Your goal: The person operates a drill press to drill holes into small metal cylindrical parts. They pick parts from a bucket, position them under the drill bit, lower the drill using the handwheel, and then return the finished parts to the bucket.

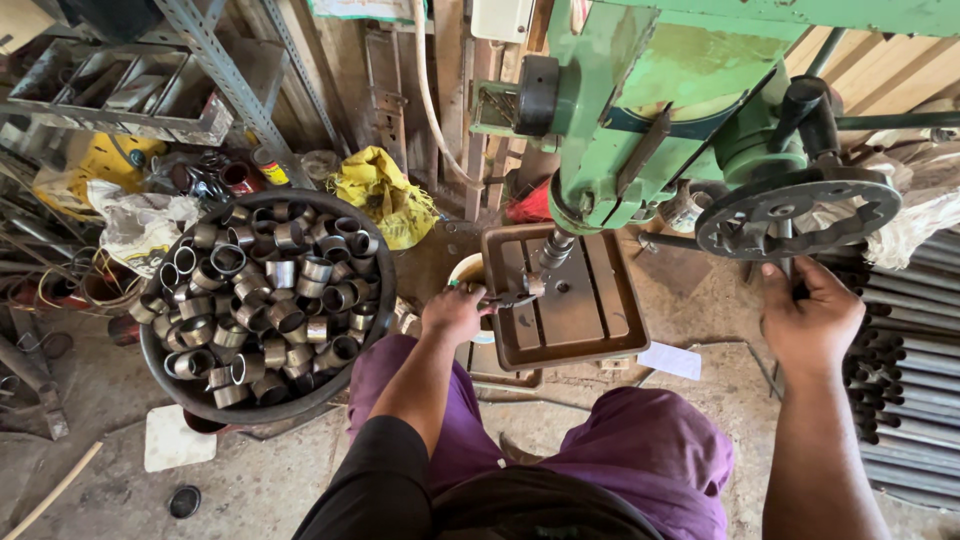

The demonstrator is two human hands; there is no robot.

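Drilling looks underway: left hand (455, 312) is closed around a clamp tool (508, 299) on the drill table (570, 300), right hand (810, 318) gripping the feed lever (787, 262), needing steady downward pressure next.

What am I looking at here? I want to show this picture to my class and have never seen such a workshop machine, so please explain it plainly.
The one picture comes from a camera worn on the person's head, looking down over their knees in purple trousers. The big green machine is a pillar drill: its spindle points down at a brown slotted work table. The left hand holds a small tool or clamp against the table beneath the spindle; what it grips is too small to tell. The right hand grasps a handle of the spoked feed wheel, which lowers the drill. To the left stands a round black basin heaped with short metal rings. Long metal tubes lie stacked on the right.
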